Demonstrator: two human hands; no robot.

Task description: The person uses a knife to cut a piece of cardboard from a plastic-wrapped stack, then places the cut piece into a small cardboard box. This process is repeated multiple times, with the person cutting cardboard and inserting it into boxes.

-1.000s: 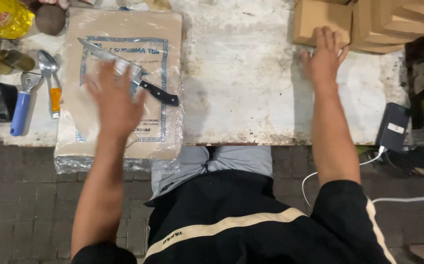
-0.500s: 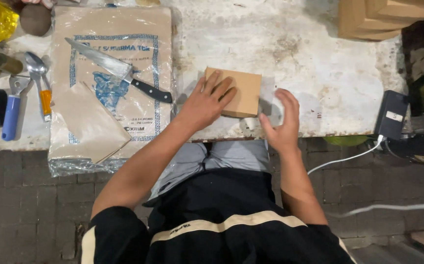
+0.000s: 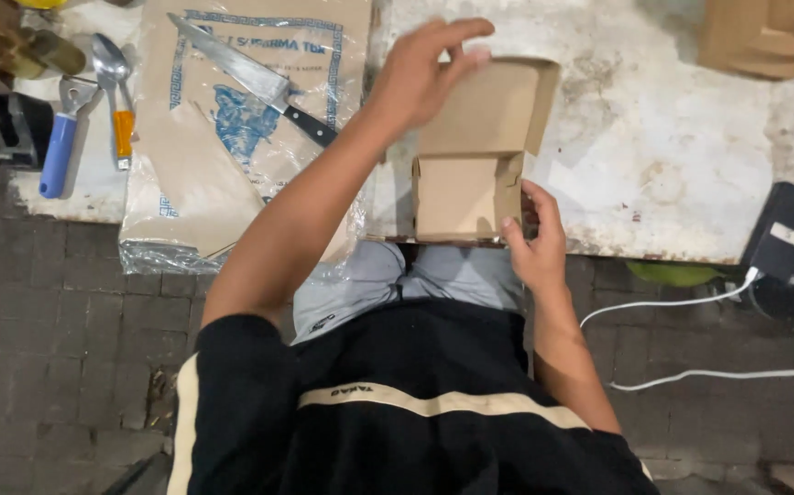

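Cardboard box (image 3: 470,165), plain brown and small, sits at the near edge of the white, stained table (image 3: 653,137), right in front of the person. Its lid stands open toward the far side, and the front wall faces the person's lap.

Left hand (image 3: 420,69) reaches over the box from the left, fingers curled around the top edge of the raised lid, its grip closed on that flap. Right hand (image 3: 534,238) is at the box's near right corner, thumb and fingers pressed against the side wall, holding it there.

Just left of the box lies a flat stack of brown paper wrappers in a clear plastic bag (image 3: 232,156), printed in blue, hanging a little over the table's edge. A kitchen knife (image 3: 250,78) with a black handle rests diagonally on top of it. Farther left are a blue-handled tool (image 3: 56,156), an orange-handled one (image 3: 122,133) and a metal spoon (image 3: 108,60).

At the far right corner of the table stands a pile of folded cardboard boxes (image 3: 763,37). A dark charger block (image 3: 782,229) sits at the right edge, its white cable (image 3: 672,302) trailing down over the brick floor (image 3: 67,321).
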